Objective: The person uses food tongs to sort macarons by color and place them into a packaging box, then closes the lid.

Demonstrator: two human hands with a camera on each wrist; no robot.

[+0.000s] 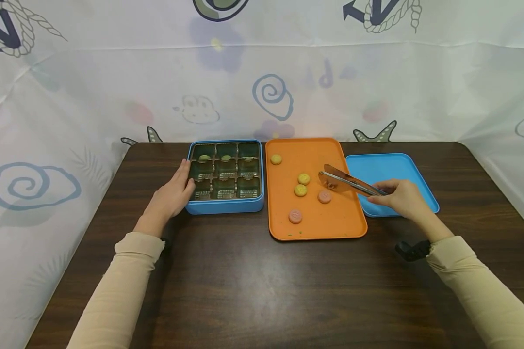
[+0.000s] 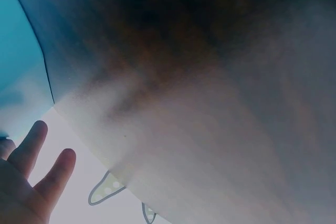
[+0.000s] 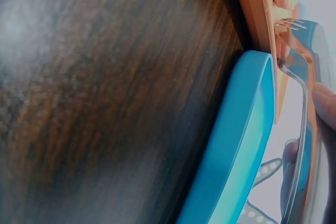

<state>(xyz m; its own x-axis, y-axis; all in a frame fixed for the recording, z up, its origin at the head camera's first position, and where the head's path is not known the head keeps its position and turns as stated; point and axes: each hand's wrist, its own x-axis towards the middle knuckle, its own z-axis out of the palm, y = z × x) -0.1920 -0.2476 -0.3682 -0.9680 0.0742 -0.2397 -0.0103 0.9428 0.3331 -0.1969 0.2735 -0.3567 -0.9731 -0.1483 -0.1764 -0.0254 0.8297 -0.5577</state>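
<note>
In the head view my left hand (image 1: 168,196) rests against the left side of a blue box (image 1: 224,207), its fingers fairly straight along the wall. A dark compartmented insert (image 1: 225,173) fills the box, with small green round pieces (image 1: 204,158) in its back row. My right hand (image 1: 399,196) grips metal serving tongs (image 1: 353,183), whose spread ends are over the orange tray (image 1: 284,231). Close by the tong ends lies a pink macaron-like piece (image 1: 324,196); another pink piece (image 1: 295,216) sits nearer the front. Several yellow round pieces (image 1: 300,190) lie farther left.
A blue tray (image 1: 412,169) lies right of the orange tray, beneath my right hand and the tongs. All stand on a dark wooden table (image 1: 244,281). Behind it hangs a white patterned cloth (image 1: 166,87). Small crumbs (image 1: 290,235) dot the orange tray's front.
</note>
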